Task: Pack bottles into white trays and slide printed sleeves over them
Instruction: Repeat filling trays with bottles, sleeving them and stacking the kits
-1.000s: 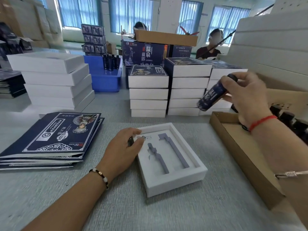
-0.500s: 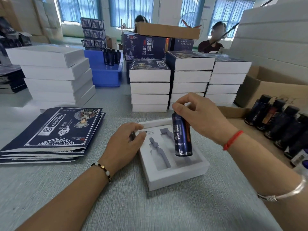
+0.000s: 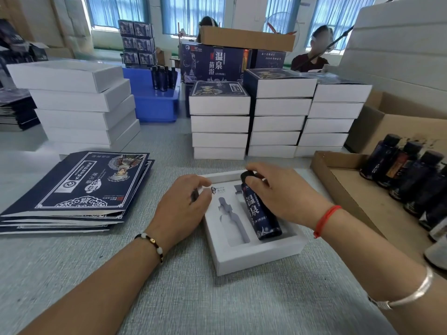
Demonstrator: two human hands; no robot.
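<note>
Right hand (image 3: 283,197) grip curled round the dark bottle (image 3: 262,213), which lies angled in the right slot of the white tray (image 3: 256,262) on the desk. Left hand (image 3: 183,206) pinches the tray's left rim. Risk: cap end riding high, so the sleeve jams. Count: one bottle seated, one slot empty; about six bottles (image 3: 411,172) in the carton at right; three stacks of finished boxes (image 3: 275,122) far.

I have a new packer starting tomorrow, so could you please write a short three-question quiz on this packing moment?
1. True or false: the dark blue bottle lies in the right slot of the white tray.
2. Which of the hands grips the bottle? A) left hand B) right hand
3. Fill in: the flat printed sleeves lie to the tray's ____.

Key: 1 true; 2 B; 3 left.
</note>
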